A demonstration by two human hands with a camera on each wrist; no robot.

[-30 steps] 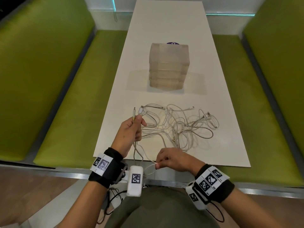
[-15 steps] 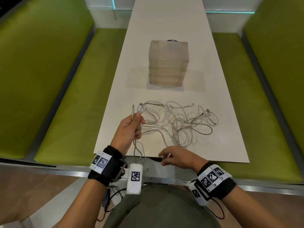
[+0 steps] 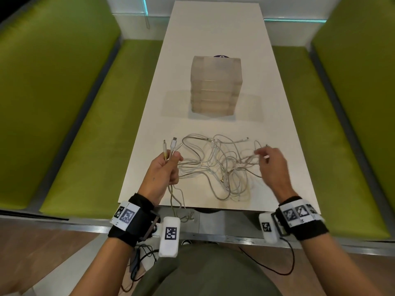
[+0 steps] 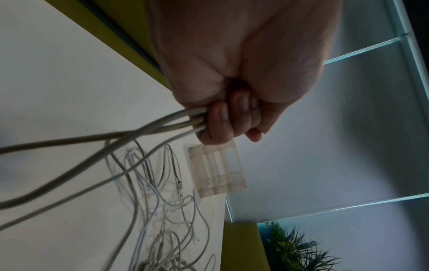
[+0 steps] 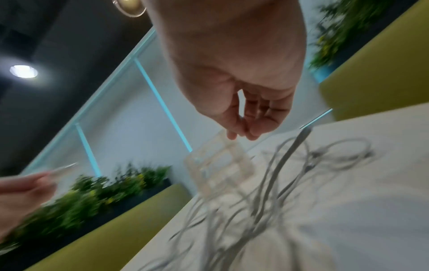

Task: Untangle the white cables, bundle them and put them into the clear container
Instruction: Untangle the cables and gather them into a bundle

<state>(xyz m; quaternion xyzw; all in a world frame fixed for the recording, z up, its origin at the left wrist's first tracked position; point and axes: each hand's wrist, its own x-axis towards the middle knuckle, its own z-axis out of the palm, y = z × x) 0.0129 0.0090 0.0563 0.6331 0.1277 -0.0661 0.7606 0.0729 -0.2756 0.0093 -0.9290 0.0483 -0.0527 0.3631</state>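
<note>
A tangle of white cables lies on the near half of the white table. My left hand grips three cable ends in a fist at the tangle's left, connectors sticking up; the left wrist view shows three cords running out of my left hand. My right hand hovers over the tangle's right side, fingertips down at a loop. In the blurred right wrist view the right hand's thumb and forefinger nearly meet; any cable between them is not discernible. The clear container stands upright beyond the tangle.
Green padded benches run along both sides of the table. Some cable slack hangs over the near table edge. A dark round object peeks out behind the container. Potted plants stand past the far end.
My right hand left the cable at the near table edge and moved up and right to the tangle's right side. My left fist now holds more cable ends.
</note>
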